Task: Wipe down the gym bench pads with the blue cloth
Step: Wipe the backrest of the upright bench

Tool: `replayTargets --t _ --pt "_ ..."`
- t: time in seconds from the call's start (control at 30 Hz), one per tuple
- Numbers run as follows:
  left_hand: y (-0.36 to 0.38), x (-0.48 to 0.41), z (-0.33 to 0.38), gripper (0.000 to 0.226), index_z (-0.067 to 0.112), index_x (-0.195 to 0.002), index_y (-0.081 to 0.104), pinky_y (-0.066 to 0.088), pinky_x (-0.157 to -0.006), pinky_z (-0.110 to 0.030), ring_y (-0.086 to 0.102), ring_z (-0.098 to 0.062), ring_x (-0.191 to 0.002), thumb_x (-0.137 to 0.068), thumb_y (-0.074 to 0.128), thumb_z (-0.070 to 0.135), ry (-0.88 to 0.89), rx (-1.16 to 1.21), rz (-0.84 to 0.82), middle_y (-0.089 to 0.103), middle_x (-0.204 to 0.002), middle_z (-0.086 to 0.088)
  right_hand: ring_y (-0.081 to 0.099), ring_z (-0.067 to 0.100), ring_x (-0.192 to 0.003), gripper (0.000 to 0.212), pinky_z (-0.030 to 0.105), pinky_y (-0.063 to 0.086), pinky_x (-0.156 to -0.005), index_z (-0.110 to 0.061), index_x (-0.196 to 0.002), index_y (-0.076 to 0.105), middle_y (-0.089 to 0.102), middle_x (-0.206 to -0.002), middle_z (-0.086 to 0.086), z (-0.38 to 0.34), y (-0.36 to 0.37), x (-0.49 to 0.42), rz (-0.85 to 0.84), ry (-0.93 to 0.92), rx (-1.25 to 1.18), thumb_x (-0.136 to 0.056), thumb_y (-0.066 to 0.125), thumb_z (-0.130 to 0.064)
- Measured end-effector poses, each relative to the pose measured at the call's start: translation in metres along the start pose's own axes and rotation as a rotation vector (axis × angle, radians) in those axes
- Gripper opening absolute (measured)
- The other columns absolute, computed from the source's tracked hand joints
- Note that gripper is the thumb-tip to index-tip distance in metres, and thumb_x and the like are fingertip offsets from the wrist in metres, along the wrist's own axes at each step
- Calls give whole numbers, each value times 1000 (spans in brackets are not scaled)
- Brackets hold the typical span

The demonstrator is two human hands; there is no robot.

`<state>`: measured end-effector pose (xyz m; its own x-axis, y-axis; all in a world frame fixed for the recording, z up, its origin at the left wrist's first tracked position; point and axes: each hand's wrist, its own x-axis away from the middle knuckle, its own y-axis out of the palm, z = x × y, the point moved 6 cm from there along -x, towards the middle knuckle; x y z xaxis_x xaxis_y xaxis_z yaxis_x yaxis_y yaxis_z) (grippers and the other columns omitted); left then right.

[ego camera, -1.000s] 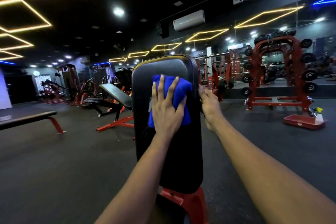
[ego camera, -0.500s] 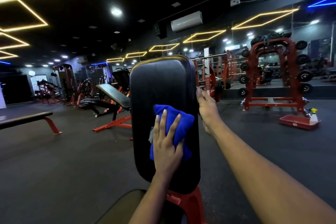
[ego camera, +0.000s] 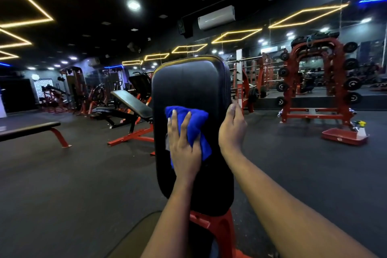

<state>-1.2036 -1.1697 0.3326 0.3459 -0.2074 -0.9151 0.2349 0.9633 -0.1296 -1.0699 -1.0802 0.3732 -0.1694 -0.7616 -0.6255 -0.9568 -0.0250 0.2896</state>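
The tall, upright black vinyl bench back pad point(ego camera: 188, 90), on its red steel frame point(ego camera: 219, 228), fills the near centre. The left hand point(ego camera: 184, 148) lies flat on the folded blue cloth point(ego camera: 196, 119), fingers straight and slightly spread, pressing it against the middle of the pad's face. The right hand point(ego camera: 232, 130) is at the pad's right edge, probably steadying it; blur hides whether its fingers curl behind. The step in hand is wiping this back pad. The next move, I judge, calls for firm strokes over the lower face and edges.

dim gym, glowing ceiling strips point(ego camera: 31, 21), wide-angle bending at edges
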Motion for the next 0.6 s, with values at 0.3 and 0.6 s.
replayTargets --t 0.3,0.6 --pt "-22 -79 -29 57 35 -149 35 13 -120 -34 10 -24 -150 -95 54 31 -170 23 -12 13 -164 -2 56 20 -123 44 13 35 -93 -8 -142 50 60 -136 9 -3 1 14 12 -105 203 -108 32 -30" --pt "-17 -39 -55 54 38 -143 38 17 -121 -34 18 -20 -149 -91 53 38 -148 105 83 21 -162 0 57 21 -123 46 23 43 -96 -11 -144 47 60 -135 10 1 3 15 27 -115 236 -108 30 -33"
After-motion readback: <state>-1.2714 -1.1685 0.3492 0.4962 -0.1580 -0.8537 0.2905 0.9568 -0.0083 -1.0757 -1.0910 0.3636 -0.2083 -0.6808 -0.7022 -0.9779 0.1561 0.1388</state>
